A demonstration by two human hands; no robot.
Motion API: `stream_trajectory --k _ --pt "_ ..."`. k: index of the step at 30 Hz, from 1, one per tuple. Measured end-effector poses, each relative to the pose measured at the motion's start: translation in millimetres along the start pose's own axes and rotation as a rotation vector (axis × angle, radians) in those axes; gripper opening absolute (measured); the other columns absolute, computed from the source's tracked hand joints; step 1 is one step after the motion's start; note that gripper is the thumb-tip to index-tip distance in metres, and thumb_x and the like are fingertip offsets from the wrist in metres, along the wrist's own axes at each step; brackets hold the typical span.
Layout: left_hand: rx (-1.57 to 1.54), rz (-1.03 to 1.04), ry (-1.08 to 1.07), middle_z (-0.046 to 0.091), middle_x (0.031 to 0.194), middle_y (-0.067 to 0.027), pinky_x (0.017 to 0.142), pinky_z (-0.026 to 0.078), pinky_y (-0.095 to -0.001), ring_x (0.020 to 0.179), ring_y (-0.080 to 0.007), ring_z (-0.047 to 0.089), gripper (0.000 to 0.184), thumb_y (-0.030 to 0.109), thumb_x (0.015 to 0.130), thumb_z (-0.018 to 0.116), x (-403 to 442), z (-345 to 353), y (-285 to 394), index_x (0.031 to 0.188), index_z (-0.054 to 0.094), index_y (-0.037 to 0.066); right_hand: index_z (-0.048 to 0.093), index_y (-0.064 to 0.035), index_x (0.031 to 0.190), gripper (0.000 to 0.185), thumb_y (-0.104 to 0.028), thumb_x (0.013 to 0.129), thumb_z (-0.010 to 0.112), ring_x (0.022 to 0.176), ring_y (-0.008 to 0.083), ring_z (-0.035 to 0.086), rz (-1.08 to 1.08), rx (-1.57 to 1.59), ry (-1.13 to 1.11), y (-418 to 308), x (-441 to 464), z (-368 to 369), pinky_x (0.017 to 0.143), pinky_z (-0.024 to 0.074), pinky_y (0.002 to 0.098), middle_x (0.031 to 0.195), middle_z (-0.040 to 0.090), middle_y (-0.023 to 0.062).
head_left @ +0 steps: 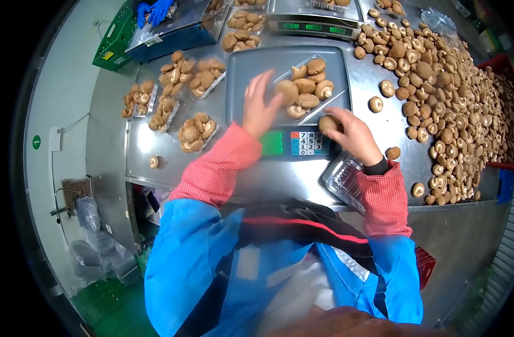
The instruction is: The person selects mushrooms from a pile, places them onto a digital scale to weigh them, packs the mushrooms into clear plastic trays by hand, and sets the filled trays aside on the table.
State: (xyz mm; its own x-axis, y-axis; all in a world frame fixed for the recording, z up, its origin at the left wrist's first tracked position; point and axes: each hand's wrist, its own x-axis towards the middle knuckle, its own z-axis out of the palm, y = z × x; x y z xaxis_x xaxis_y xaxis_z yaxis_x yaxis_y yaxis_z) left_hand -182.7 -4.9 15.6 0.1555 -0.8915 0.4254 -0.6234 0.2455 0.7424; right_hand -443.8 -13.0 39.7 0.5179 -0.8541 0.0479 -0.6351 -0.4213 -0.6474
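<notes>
A clear plastic tray of shiitake mushrooms [305,86] rests on the grey platform of a scale [240,62]. My left hand [260,106] is over the platform's left side, its fingers apart and slightly blurred, close to a large mushroom [286,92] at the tray's edge. Between the fingers of my right hand [355,136] is a single shiitake mushroom [327,124], just below the tray's near right corner. The scale's keypad [306,144] and green display [272,143] face me; no reading can be made out.
Loose shiitake mushrooms [436,106] are heaped on the right. Filled trays [197,132] stand on the left. Empty clear trays [345,178] lie by my right forearm. Another scale [316,25] is across the table. A co-worker's blue-gloved hands [154,12] show at the top left.
</notes>
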Motion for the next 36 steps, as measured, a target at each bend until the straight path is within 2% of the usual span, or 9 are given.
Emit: stream_trajectory --k 7,9,12,19,23,24,27,31,36 --pt "0.118 0.123 -0.226 0.039 0.143 -0.0149 0.107 0.035 -0.0459 0.128 -0.0368 0.041 0.067 0.028 0.076 0.074 -13.2 6.5 12.1 0.135 0.045 0.012 0.049 -0.0058 0.119 0.046 -0.007 0.078 0.071 0.083 0.0106 0.056 0.067 0.752 0.203 1.3 25.9 -14.1 0.071 0.0481 0.0250 0.103 0.057 0.0050" --pt "0.162 0.135 -0.257 0.038 0.144 -0.0147 0.106 0.035 -0.0462 0.128 -0.0373 0.041 0.069 0.028 0.076 0.074 -11.1 6.6 11.1 0.136 0.043 0.013 0.052 -0.0056 0.114 0.041 -0.009 0.078 0.071 0.082 0.0167 0.058 -0.061 0.629 0.249 -7.8 49.5 -13.1 0.070 0.0487 0.0299 0.101 0.058 0.0055" --pt "0.225 0.159 -0.295 0.037 0.145 -0.0159 0.107 0.035 -0.0445 0.129 -0.0375 0.041 0.071 0.025 0.076 0.074 -7.8 3.8 6.7 0.138 0.041 0.011 0.057 -0.0067 0.113 0.040 -0.020 0.078 0.070 0.093 0.0323 0.056 -0.231 -0.189 0.329 5.8 74.6 14.6 0.078 0.0450 0.0438 0.101 0.057 0.0093" --pt "0.167 0.173 -0.197 0.040 0.143 -0.0156 0.109 0.035 -0.0423 0.129 -0.0343 0.043 0.078 0.022 0.075 0.076 3.6 -16.6 6.4 0.142 0.037 0.009 0.060 -0.0095 0.120 0.040 -0.018 0.082 0.069 0.089 0.0329 0.058 -0.096 -0.204 0.484 -5.9 19.9 -7.5 0.076 0.0476 0.0422 0.103 0.056 0.0126" --pt "-0.158 -0.229 -0.015 0.058 0.121 -0.0111 0.092 0.049 -0.0334 0.105 -0.0210 0.058 0.057 0.012 0.081 0.071 -15.9 -34.0 -21.6 0.133 0.048 0.008 0.068 -0.0013 0.098 0.020 -0.014 0.083 0.070 0.066 0.0308 0.062 0.019 -0.126 0.295 21.4 -74.2 -13.8 0.061 0.0487 0.0377 0.081 0.063 0.0151" --pt "-0.303 -0.354 0.035 0.066 0.102 -0.0061 0.082 0.052 -0.0284 0.088 -0.0135 0.061 0.034 0.012 0.086 0.067 -22.1 -32.5 -32.0 0.119 0.060 0.005 0.069 -0.0019 0.092 0.017 -0.015 0.082 0.070 0.067 0.0308 0.062 0.064 -0.132 0.224 19.3 -97.2 -11.1 0.061 0.0488 0.0379 0.076 0.063 0.0141" --pt "-0.272 -0.565 -0.256 0.065 0.095 -0.0014 0.074 0.048 -0.0225 0.083 -0.0061 0.056 0.022 0.015 0.093 0.064 -30.7 -47.6 -26.4 0.110 0.064 0.003 0.070 -0.0041 0.084 0.015 -0.019 0.081 0.071 0.070 0.0311 0.063 0.066 -0.049 -0.014 10.7 -150.4 -4.6 0.063 0.0493 0.0388 0.077 0.065 0.0125" --pt "-0.037 -0.450 -0.386 0.066 0.087 -0.0024 0.071 0.047 -0.0226 0.076 -0.0078 0.057 0.024 0.023 0.091 0.067 -24.7 -37.3 -10.3 0.104 0.068 0.003 0.067 -0.0052 0.081 0.013 -0.015 0.074 0.074 0.074 0.0290 0.061 0.063 -0.165 -0.010 -6.9 -178.5 10.8 0.064 0.0502 0.0386 0.076 0.062 0.0090" --pt "-0.101 -0.667 -0.470 0.061 0.086 -0.0082 0.068 0.055 -0.0261 0.083 -0.0169 0.065 0.023 0.018 0.090 0.066 -8.9 -14.3 3.9 0.094 0.053 -0.001 0.064 -0.0048 0.079 0.010 -0.010 0.076 0.072 0.075 0.0289 0.061 -0.023 -0.218 -0.016 -6.7 -180.1 12.3 0.063 0.0500 0.0389 0.077 0.060 0.0094"
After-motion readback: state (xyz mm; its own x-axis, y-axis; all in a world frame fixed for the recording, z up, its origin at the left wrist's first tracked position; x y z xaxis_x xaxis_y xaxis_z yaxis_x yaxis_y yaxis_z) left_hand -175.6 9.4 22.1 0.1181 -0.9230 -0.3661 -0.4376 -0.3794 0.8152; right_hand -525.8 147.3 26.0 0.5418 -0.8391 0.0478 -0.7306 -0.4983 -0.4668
